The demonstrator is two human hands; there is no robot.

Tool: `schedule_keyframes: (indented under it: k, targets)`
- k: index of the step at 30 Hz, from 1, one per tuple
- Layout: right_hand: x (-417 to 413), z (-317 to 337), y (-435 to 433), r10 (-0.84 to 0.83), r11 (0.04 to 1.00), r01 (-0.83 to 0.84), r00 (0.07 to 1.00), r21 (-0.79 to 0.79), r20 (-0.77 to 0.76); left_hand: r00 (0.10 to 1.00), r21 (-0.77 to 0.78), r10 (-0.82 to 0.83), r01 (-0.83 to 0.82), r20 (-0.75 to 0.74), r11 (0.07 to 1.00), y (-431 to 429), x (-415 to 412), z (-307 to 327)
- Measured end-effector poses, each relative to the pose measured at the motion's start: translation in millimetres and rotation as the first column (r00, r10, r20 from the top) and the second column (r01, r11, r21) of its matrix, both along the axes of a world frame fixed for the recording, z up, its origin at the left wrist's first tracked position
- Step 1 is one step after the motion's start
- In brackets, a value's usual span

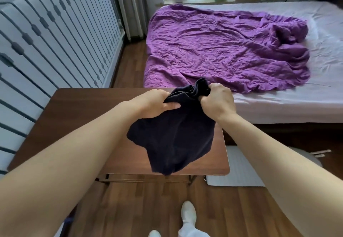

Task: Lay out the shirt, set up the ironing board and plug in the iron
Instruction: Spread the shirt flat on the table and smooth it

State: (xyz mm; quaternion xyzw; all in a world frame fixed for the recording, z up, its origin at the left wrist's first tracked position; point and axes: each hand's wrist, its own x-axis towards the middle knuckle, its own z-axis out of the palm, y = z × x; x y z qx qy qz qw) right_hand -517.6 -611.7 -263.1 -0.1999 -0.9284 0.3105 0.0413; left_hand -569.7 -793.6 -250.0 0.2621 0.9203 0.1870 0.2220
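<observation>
Your hands hold the dark shirt (176,134) bunched above the table (74,110).

Your left hand (157,105) and right hand (216,101) are both closed on the gathered top edge, and the rest hangs limp over the tabletop. It looks light, soft and floppy, so it will likely sag and crease. Shift your grip out to the shoulders or side seams to spread it flat.

Surface (78,118): bare wood on its left half, open to a reach from above.
Over the surface's right half: dark shirt (172,140) hangs there, blocking it.
Left: ribbed white wall panel (46,38) runs just beside the surface.
Beyond: bed (297,107) with purple blanket (222,47) closes the far side.
Floor gap: narrow strip between panel and bed.
</observation>
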Motion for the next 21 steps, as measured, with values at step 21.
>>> schedule_keyframes:
  k: [21]
  targets:
    - [-108.0, -113.1, -21.1, 0.072, 0.967, -0.066, 0.997, -0.246, 0.017, 0.857, -0.180, 0.229, -0.343, -0.462, 0.922, -0.9, -111.6, -133.5]
